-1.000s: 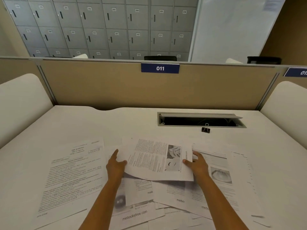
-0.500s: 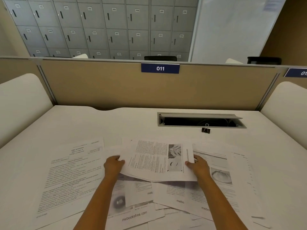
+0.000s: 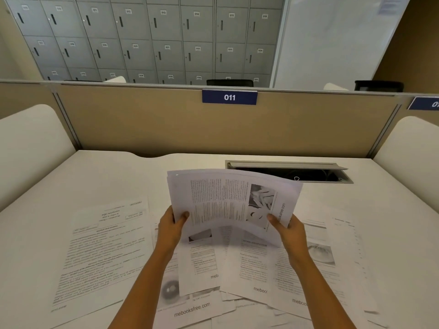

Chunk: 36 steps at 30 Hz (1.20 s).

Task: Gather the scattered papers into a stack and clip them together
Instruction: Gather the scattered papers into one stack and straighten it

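**A:** What are the hands doing?

**B:** Both are grasping. The left hand (image 3: 169, 230) pinches the left edge of the held sheets (image 3: 228, 203), thumb on top. The right hand (image 3: 288, 231) pinches the lower right corner in the same way.

**A:** What has changed?

**B:** Half a second ago that page lay low over the pile with a hand at each side. Now it is lifted clear of the desk (image 3: 118, 176), tilted towards the camera and bowed across the middle. Layered edges at its top left suggest several sheets, not one.

**A:** So what does that mean for the job?

**B:** I'd say gathering has only begun. The loose papers (image 3: 259, 269) lie fanned and overlapping under the wrists, and a separate exam sheet (image 3: 104, 252) sits off to the left. The binder clip (image 3: 296, 178) is untouched. Only its wire loop peeks over the held sheets, just before the cable hatch (image 3: 285, 166).

**A:** Is any of the writing legible?

**B:** "mebooksfree.com" runs along a near page (image 3: 192, 309), and part of it runs up the held sheet's right margin. The blue partition label (image 3: 229, 97) reads "011", and a second label (image 3: 427, 103) is cut off. The lockers (image 3: 164, 29) carry numbers, among them 013, 014 and 021 to 024. The body text is too small to read.
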Available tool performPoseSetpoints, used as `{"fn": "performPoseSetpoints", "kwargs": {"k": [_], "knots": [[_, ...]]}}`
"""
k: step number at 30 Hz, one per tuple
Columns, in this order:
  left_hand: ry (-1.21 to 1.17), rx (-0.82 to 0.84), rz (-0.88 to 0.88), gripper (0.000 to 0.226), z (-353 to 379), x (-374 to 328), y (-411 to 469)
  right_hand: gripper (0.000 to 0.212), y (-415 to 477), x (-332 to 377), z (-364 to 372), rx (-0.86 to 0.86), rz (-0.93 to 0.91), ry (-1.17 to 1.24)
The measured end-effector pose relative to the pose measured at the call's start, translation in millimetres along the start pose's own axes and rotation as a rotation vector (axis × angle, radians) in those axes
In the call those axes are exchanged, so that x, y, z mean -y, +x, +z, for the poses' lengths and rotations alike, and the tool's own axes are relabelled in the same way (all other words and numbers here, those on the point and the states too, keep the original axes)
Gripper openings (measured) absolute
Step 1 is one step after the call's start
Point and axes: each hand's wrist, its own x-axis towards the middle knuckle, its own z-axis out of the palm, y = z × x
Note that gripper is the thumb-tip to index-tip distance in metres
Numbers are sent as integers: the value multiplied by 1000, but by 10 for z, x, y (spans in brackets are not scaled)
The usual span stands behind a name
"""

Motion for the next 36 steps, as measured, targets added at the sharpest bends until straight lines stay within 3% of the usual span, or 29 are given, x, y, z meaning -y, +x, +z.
{"fn": "performPoseSetpoints", "kwargs": {"k": [7,9,12,14,18,21,24,29,33,36], "knots": [[108,-42,-75,28,-54,14,99,32,73,18,0,1,68,94],[-30,-110,-127,31,-114,-31,176,37,95,63,10,-4,108,208],[-532,-170,-315,43,-137,-103,237,39,84,77,103,12,176,294],[-753,-130,-382,34,-63,-177,213,41,52,65,238,1,226,351],[-809,35,-399,38,314,-303,15,43,-96,71,613,-13,317,495],[-746,23,-418,36,515,-298,-121,39,-171,55,766,2,284,477],[-772,-25,-427,42,481,-239,-109,27,-166,64,585,14,239,344],[-630,28,-446,48,204,-67,32,56,21,-70,-185,-147,227,-236],[-461,154,-504,50,58,73,95,84,83,-173,-757,-276,445,-758],[-354,275,-577,45,1,130,78,100,23,-217,-964,-277,582,-869]]}}
